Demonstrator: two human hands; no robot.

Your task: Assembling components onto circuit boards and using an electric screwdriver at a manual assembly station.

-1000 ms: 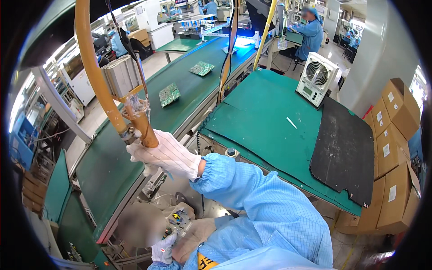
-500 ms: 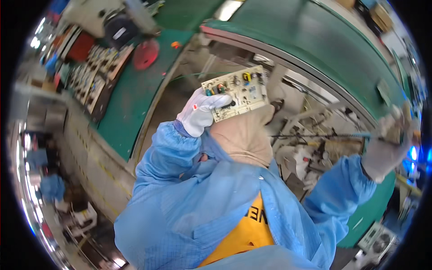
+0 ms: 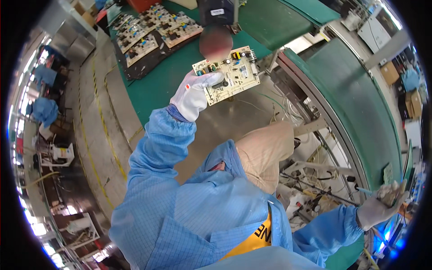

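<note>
Left hand [image 3: 194, 93], in a white glove, is raised out in front of the body. Its grip is closed on the lower left edge of a circuit board [image 3: 229, 74], thumb lying across the face of the board and the other fingers hidden behind it.

The circuit board is a pale cream rectangle, held clear of any surface, component side up and tilted so its long edge runs from lower left to upper right. It carries small parts: a blue-green component near the left end, dark round and square pieces across the middle, a yellow block near the top right. A blurred reddish round shape sits just above its top edge.

Below and behind the board lies a green bench [image 3: 162, 81]. At its far end a dark mat [image 3: 135, 67] holds several more boards [image 3: 153, 29] of the same pale colour, laid flat in rows, well apart from the one in hand.

Right hand [image 3: 380, 204], also gloved, is far out at the right rim, beside a long curved green belt [image 3: 360, 103]. Its fingers curl around something small; what it is cannot be told. A thin blue-tipped rod [image 3: 362, 191] lies just left of that hand.

Blue smock sleeves cover both arms.
</note>
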